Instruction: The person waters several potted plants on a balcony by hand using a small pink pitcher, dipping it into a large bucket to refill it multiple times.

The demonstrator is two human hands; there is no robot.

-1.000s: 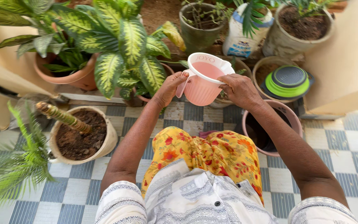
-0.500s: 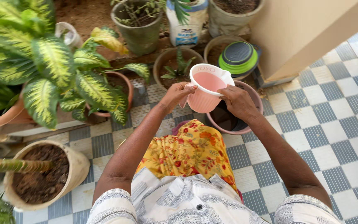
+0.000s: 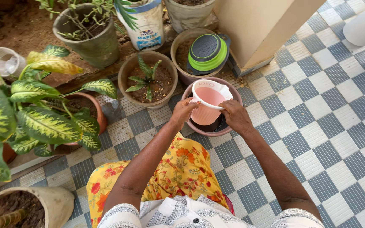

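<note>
A pink ribbed plastic jug (image 3: 208,101) with a white rim is held upright between both hands, directly over a round pink bucket (image 3: 232,90) on the tiled floor. My left hand (image 3: 183,113) grips the jug's handle side. My right hand (image 3: 234,115) holds the rim and wall on the other side. The jug's inside looks pink; I cannot tell if it holds liquid. The bucket's inside is dark. A yellow and red floral cloth (image 3: 178,169) covers my lap below the hands.
Beyond the bucket, a green and grey collapsible strainer (image 3: 208,53) rests on a pot. A clay pot with a small succulent (image 3: 148,78), a grey pot with a twiggy plant (image 3: 87,36) and a big yellow-green leafy plant (image 3: 30,120) stand left. A beige pillar (image 3: 262,25) rises right.
The jug and both hands have moved right and down, from in front of the leafy plant to over the pink bucket. The view has swung right with them.
</note>
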